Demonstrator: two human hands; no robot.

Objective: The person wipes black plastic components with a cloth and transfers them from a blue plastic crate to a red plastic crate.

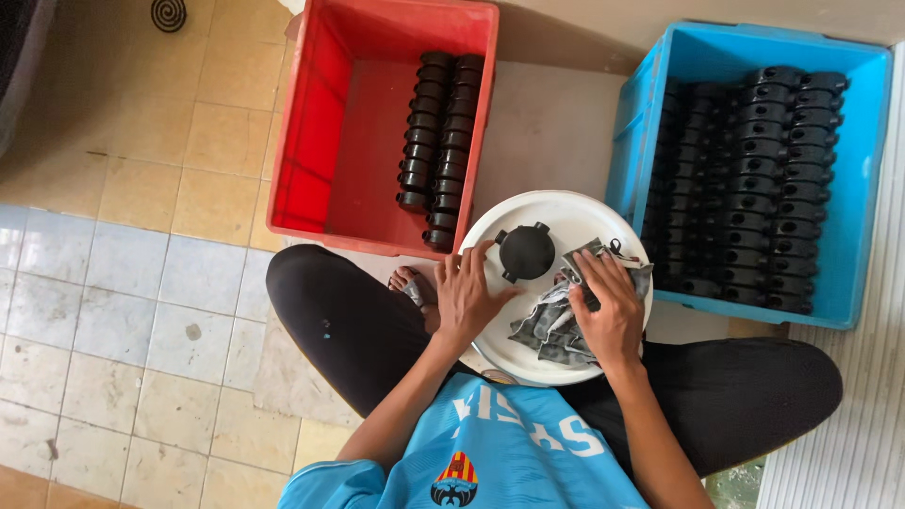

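A round white tray (566,209) rests in front of my crossed legs. On it lies a black round plastic cap (526,252) with small tabs on its rim. My left hand (467,294) lies flat on the tray's left side, fingers spread, just left of the cap and not gripping it. My right hand (608,306) presses down on a crumpled grey cloth (551,325) on the tray's right side, fingers curled into the fabric.
A red crate (320,141) ahead left holds two rows of stacked black caps (438,132). A blue crate (867,188) at the right is packed with several rows of black caps (754,179). Tiled floor lies to the left.
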